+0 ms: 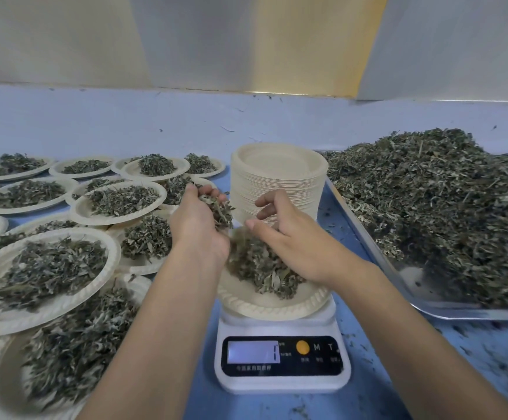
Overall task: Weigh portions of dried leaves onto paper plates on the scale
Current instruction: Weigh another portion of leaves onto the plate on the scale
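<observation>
A white digital scale (283, 363) stands at the front centre with a paper plate (272, 306) on it. A mound of dried leaves (260, 266) lies on that plate. My left hand (198, 222) hovers over the plate's left side and holds a clump of dried leaves (217, 209) in curled fingers. My right hand (280, 227) is above the mound with fingers loosely curled and spread, and I see nothing in it. The display (252, 351) shows a blurred digit.
A tall stack of empty paper plates (278, 177) rises just behind the hands. A metal tray (446, 310) heaped with loose dried leaves (434, 207) fills the right. Several filled plates (43, 268) cover the left side, some overlapping. Leaf crumbs dot the blue table (352, 401).
</observation>
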The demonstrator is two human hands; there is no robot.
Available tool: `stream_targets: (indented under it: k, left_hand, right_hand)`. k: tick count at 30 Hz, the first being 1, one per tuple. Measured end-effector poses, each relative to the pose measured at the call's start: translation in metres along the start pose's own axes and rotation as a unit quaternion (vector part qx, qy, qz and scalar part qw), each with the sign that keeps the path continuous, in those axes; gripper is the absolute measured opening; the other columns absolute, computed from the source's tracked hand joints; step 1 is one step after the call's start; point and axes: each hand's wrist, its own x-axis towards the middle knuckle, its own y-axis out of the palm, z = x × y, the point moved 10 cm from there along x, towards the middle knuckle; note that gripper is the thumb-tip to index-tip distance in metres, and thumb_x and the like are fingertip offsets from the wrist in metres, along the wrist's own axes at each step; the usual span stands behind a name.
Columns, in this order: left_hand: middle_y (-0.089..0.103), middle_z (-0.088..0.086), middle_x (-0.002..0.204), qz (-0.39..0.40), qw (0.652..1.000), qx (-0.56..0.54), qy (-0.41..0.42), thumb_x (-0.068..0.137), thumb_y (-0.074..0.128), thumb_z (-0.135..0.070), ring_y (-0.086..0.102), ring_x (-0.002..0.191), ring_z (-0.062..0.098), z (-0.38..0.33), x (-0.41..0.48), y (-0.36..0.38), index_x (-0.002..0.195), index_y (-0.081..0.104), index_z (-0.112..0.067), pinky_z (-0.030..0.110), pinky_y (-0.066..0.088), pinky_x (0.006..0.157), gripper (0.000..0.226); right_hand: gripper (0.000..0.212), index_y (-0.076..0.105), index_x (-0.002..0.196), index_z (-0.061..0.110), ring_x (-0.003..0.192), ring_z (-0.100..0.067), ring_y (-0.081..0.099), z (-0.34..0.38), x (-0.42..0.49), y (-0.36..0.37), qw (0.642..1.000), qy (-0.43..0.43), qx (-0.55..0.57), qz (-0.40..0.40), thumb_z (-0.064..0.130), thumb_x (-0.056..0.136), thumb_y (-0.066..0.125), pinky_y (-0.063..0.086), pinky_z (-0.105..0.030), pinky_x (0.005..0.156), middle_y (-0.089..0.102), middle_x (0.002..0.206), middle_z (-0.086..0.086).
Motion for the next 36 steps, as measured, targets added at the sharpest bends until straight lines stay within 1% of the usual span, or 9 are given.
stream_targets:
  k: [3,7,9,13,16,20,25,32,36]
  left_hand:
    - [0.051,-0.004,0.056,0.001,1.0,0.013,-0.002,0.102,0.04,-0.029,0.049,0.032,0.006,-0.002,-0.002,-0.001,0.067,0.049,-0.015,0.016,0.04,0.032,0.039]
    - [0.05,-0.006,0.044,0.006,1.0,0.006,-0.012,0.102,0.039,-0.029,0.048,0.031,0.007,-0.004,-0.003,0.001,0.065,0.049,-0.016,0.019,0.04,0.028,0.04]
    - [0.051,-0.006,0.048,0.009,1.0,0.006,-0.014,0.102,0.039,-0.029,0.049,0.032,0.007,-0.004,-0.002,0.002,0.066,0.05,-0.017,0.018,0.04,0.03,0.04]
    - [0.054,-0.005,0.056,0.025,0.999,0.007,-0.021,0.102,0.041,-0.028,0.052,0.037,0.007,0.0,0.0,0.005,0.069,0.052,-0.016,0.015,0.043,0.038,0.036]
    - [0.054,-0.005,0.056,0.035,0.999,0.008,-0.039,0.101,0.043,-0.028,0.053,0.036,0.006,0.005,-0.002,0.008,0.069,0.052,-0.016,0.016,0.043,0.037,0.036]
    - [0.053,-0.004,0.061,0.041,0.998,0.01,-0.046,0.101,0.042,-0.027,0.052,0.035,0.006,0.007,-0.004,0.01,0.071,0.052,-0.016,0.018,0.043,0.034,0.034]
    - [0.054,-0.004,0.062,0.039,0.998,0.009,-0.045,0.102,0.042,-0.026,0.053,0.037,0.007,0.007,0.0,0.008,0.071,0.052,-0.015,0.016,0.043,0.035,0.034]
    - [0.054,-0.003,0.061,0.044,0.997,0.015,-0.053,0.102,0.041,-0.027,0.054,0.042,0.008,0.012,0.001,0.01,0.071,0.052,-0.014,0.015,0.043,0.037,0.036]
    - [0.058,0.002,0.068,0.082,0.994,0.015,-0.067,0.103,0.035,-0.029,0.056,0.059,0.012,0.016,-0.002,0.02,0.073,0.054,-0.012,0.02,0.051,0.047,0.04]
  right_hand:
    - [0.039,0.046,0.126,0.02,0.105,-0.007,0.053,0.001,0.0,-0.011,0.999,-0.01,-0.018,-0.026,0.046,0.098,0.039,0.037,-0.022,0.081,0.054,0.124,0.006]
    - [0.022,0.056,0.112,0.021,0.087,0.002,0.054,0.006,0.0,-0.026,0.995,-0.022,0.005,-0.094,0.033,0.1,0.043,0.038,-0.006,0.07,0.058,0.101,0.015]
    - [0.015,0.059,0.106,0.022,0.077,0.003,0.055,0.004,0.0,-0.031,0.99,-0.015,0.046,-0.133,0.027,0.099,0.047,0.039,-0.007,0.065,0.059,0.089,0.016]
    - [0.014,0.064,0.097,0.016,0.055,0.001,0.046,0.001,-0.002,-0.034,0.982,-0.007,0.081,-0.172,0.015,0.098,0.05,0.036,-0.012,0.052,0.051,0.064,0.013]
    - [0.016,0.065,0.097,0.015,0.055,0.002,0.046,-0.002,-0.001,-0.032,0.983,0.005,0.089,-0.163,0.015,0.098,0.049,0.037,-0.011,0.053,0.051,0.068,0.016]
    - [0.015,0.064,0.096,0.017,0.055,0.005,0.046,-0.002,-0.001,-0.032,0.981,0.013,0.111,-0.156,0.015,0.098,0.049,0.036,-0.01,0.053,0.053,0.06,0.022]
    - [0.014,0.065,0.095,0.018,0.055,0.0,0.043,0.002,-0.001,-0.029,0.985,0.004,0.105,-0.137,0.017,0.097,0.051,0.034,-0.013,0.052,0.049,0.064,0.012]
    - [0.017,0.065,0.087,0.029,0.06,0.003,0.047,0.005,0.0,-0.028,0.979,-0.006,0.14,-0.145,0.018,0.095,0.055,0.037,-0.011,0.056,0.054,0.065,0.014]
    - [0.015,0.066,0.093,0.035,0.074,-0.002,0.057,0.009,0.0,-0.032,0.97,-0.021,0.19,-0.152,0.021,0.091,0.062,0.049,-0.022,0.07,0.066,0.088,0.012]
